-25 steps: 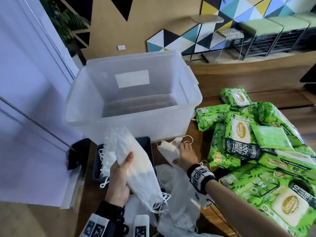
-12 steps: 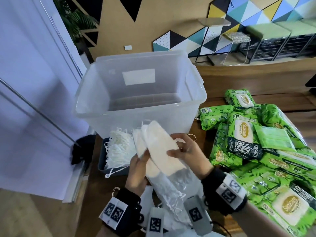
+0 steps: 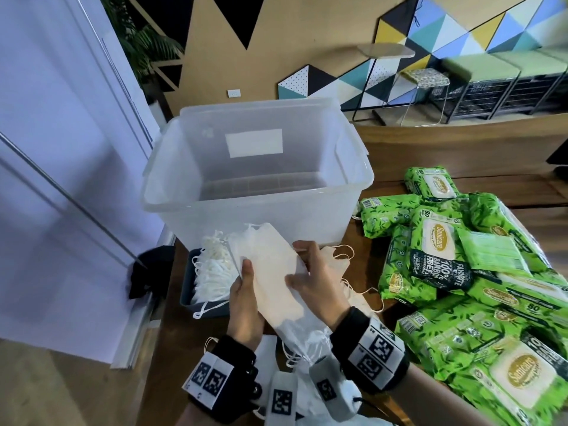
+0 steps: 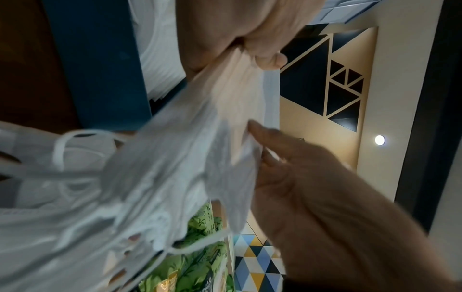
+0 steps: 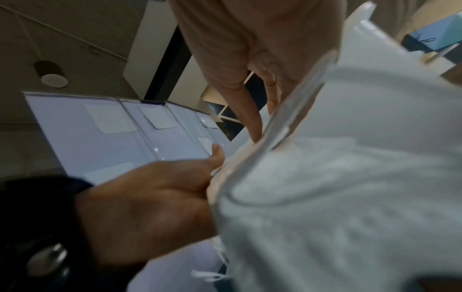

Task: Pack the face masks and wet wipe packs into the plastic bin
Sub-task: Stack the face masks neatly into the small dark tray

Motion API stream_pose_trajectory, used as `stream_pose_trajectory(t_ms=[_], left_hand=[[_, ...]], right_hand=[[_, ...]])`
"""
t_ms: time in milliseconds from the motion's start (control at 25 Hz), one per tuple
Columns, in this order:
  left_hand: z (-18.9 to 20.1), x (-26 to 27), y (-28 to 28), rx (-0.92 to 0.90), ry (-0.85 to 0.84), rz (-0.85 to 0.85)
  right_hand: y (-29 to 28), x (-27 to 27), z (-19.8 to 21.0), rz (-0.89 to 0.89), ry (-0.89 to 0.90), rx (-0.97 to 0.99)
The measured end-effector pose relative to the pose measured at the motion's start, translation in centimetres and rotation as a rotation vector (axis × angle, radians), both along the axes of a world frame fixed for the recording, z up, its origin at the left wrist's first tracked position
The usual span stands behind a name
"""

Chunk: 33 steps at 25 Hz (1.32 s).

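The stack of white face masks point(image 3: 270, 278) is held tilted just in front of the plastic bin point(image 3: 255, 207), above the worktop point(image 3: 384, 305); the left hand point(image 3: 244, 305) grips its near left edge, thumb on top, while the right hand point(image 3: 316, 290) pinches the right edge, probably to square the pile so it drops in as one; the bin looks empty, so packing has barely begun; more masks fill a dark tray point(image 3: 187, 290) to the left; green wet wipe packs point(image 3: 461, 272) lie heaped on the right.
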<state>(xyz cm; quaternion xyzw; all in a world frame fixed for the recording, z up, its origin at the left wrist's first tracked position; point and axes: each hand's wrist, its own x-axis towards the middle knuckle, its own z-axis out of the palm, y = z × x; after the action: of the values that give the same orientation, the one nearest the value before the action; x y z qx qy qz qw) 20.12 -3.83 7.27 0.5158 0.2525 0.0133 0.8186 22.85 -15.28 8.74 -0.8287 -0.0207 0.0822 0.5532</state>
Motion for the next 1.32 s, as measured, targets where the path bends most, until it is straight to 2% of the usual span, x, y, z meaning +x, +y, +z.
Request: stream_pose_trajectory(t_ms=[240,360,440,520,600,720,760,880,960,1040,1160,1320], left_hand=[[0.2,-0.5,1.5,0.12,-0.048,0.039],[0.5,-1.4,4.1,0.203,-0.056,0.105],[0.9,-2.0,6.1,0.252,-0.076,0.117],[1.2,-2.5,8.0,0.243,-0.063,0.192],[1.5,-2.7,9.6,0.242,-0.015,0.233],[1.4,-2.9,10.4,0.25,0.002,0.241],[1.3,-2.8,10.3,0.246,-0.001,0.239],[1.1,-2.2,9.6,0.21,-0.034,0.226],[1.2,-1.9,9.4,0.197,-0.069,0.221],[1.5,-1.9,9.4,0.218,-0.089,0.221],[1.3,-2.0,9.9,0.206,-0.101,0.232],[0.7,-1.9,9.2,0.19,-0.059,0.13]], right_hand=[[3.2,-1.5,-0.4,0.163,-0.142,-0.025],[0.8,0.6,-0.8,0.231,-0.137,-0.071],[-3.2,3.2,-1.9,0.162,-0.096,-0.097],[-7.8,5.0,-3.7,-0.021,-0.022,-0.14],[-11.3,5.3,-6.0,-0.119,0.073,-0.389],[-12.1,2.6,-9.7,0.13,0.393,-0.791],[-11.5,1.3,-10.7,0.195,0.439,-0.872],[-10.0,-0.5,-12.4,0.171,0.33,-0.972],[-9.9,0.1,-12.6,0.146,0.321,-0.964],[-10.4,0.9,-12.4,0.14,0.389,-0.878],[-11.3,1.4,-11.3,0.045,0.395,-0.585],[-12.2,1.2,-10.7,-0.156,0.323,-0.188]])
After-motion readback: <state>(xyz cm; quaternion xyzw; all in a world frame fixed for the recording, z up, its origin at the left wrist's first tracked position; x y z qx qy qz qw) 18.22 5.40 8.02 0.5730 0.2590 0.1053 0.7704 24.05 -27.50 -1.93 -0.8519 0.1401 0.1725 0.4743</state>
